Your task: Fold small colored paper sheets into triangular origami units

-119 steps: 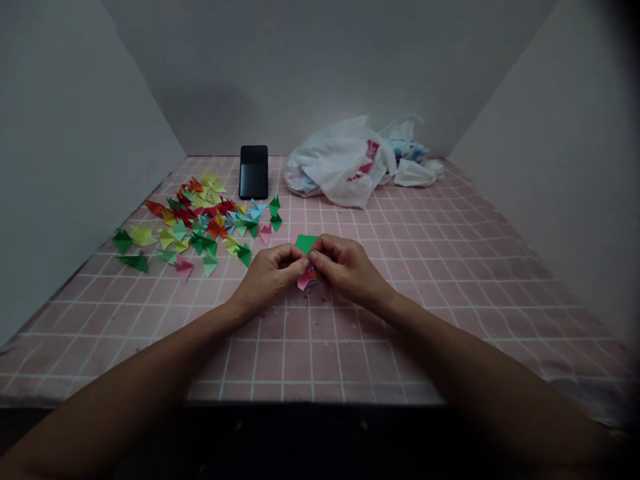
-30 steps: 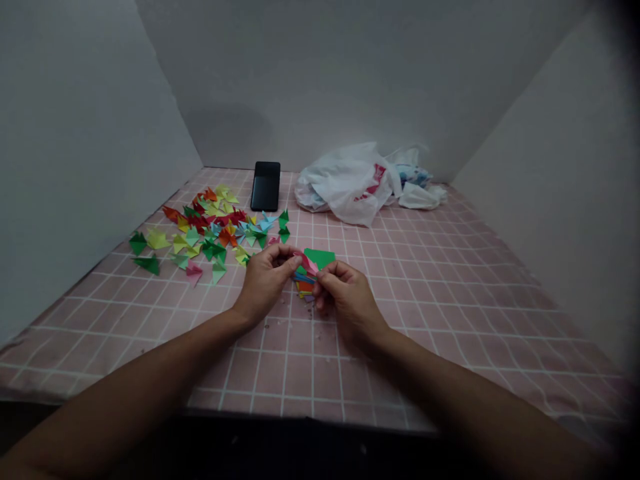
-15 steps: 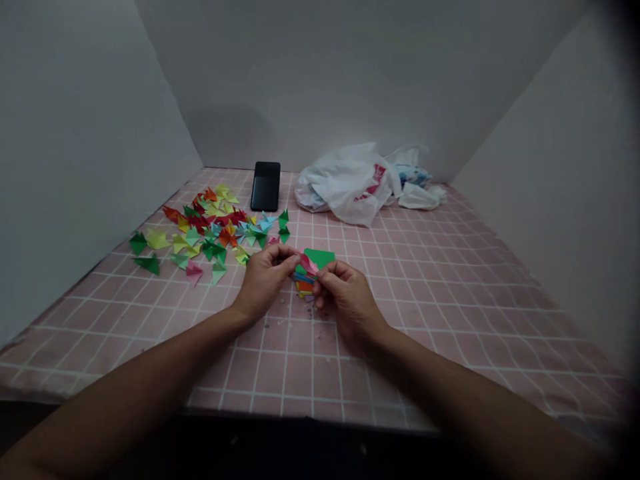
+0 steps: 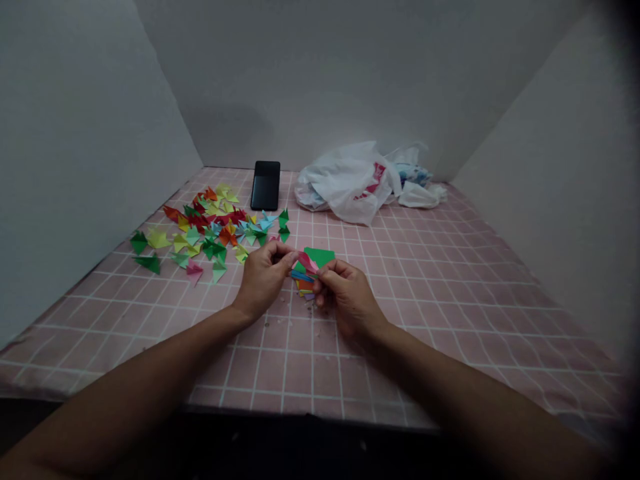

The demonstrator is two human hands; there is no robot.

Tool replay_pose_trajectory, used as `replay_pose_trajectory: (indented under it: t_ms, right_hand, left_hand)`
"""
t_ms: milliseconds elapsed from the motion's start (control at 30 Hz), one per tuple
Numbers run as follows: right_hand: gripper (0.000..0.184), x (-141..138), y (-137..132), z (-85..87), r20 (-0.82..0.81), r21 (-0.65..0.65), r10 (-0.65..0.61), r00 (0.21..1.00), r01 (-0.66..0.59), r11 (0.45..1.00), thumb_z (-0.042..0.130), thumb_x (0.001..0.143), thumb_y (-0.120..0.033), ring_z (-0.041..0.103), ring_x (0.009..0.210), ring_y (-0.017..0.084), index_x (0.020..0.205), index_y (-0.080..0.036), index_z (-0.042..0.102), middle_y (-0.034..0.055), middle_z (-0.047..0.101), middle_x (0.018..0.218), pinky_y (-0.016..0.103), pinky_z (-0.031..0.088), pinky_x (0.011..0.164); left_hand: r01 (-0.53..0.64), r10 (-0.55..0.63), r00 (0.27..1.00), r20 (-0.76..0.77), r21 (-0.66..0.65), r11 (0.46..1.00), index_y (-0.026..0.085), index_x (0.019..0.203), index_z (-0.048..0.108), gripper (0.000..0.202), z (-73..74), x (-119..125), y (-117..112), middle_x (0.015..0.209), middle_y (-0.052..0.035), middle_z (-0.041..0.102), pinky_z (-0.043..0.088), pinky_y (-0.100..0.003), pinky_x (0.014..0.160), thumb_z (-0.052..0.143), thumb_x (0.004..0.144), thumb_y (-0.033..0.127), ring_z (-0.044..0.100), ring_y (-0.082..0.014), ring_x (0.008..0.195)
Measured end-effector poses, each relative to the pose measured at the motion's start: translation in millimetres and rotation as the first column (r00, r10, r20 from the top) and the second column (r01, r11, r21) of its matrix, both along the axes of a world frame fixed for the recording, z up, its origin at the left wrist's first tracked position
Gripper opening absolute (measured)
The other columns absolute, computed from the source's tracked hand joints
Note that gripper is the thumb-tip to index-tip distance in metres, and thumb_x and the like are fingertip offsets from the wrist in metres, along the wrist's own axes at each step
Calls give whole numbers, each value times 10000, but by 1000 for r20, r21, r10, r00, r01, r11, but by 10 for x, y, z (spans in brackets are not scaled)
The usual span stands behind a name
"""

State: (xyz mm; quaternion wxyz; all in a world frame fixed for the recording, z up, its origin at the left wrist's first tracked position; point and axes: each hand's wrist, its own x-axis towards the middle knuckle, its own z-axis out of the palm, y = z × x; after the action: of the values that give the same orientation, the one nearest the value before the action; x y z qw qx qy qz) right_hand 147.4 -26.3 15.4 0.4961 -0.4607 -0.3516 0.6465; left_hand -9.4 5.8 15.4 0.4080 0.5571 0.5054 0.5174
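Barely any change over the last half second — left hand [image 4: 264, 275] and right hand [image 4: 345, 293] stay pinched on the pink paper [image 4: 307, 262] just above the stack [image 4: 306, 283], so the fold looks mid-crease, not finished.

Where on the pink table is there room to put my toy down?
Bare cloth lies right of the right hand, below the plastic bags. It is crowded left of the left hand, where folded paper pieces spread toward the phone.
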Motion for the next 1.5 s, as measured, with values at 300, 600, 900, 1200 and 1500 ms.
replay_pose_trajectory:
  t_ms: [300, 600, 900, 1200, 1500]
  right_hand:
    - [211, 28, 36, 0, -83, -58, -13, 997, 8, 998, 709, 679, -295, 474, 402, 84, 683, -219, 512, -41, 595, 568, 227, 299, 386]
    - [248, 8, 6, -22, -22, -8, 61, 998, -62, 998, 736, 728, -351, 499, 413, 91, 692, -221, 528, -34, 622, 587, 225, 320, 402]
    - [174, 159, 136, 43, 337, 371, -59, 940, -75, 926, 681, 834, -369, 497, 603, 128, 778, -226, 597, -28, 564, 675, 261, 379, 554]
    - [149, 140, 120, 49, 466, 410, -72, 882, -143, 901, 625, 796, -242, 505, 640, 139, 656, -210, 586, -16, 570, 663, 292, 381, 613]
    - [166, 129, 121, 6, 457, 403, -80, 886, -126, 906, 624, 800, -262, 486, 632, 134, 653, -207, 569, -19, 554, 653, 291, 360, 602]
  left_hand:
    - [70, -62, 989, 135, -53, 996, 166, 857, 738, 176, -9, 4, 14, 737, -3, 671, 505, -252, 642, 743, 778, 323, 594, -125, 669]
    - [86, -81, 990, 112, -35, 996, 157, 808, 731, 144, 10, -2, 11, 691, 6, 669, 472, -238, 617, 745, 776, 297, 578, -110, 623]
    - [255, -231, 958, 170, -137, 957, 163, 739, 710, 160, 43, -9, 20, 663, 11, 649, 454, -242, 595, 769, 725, 312, 552, -106, 586]
    - [362, -329, 927, 180, -196, 911, 163, 748, 704, 192, 53, 21, -42, 686, -5, 650, 472, -250, 640, 732, 798, 347, 572, -113, 629]
    - [368, -312, 920, 237, -252, 895, 156, 746, 689, 197, 36, 34, -41, 684, 1, 639, 466, -242, 640, 753, 783, 338, 569, -103, 623]
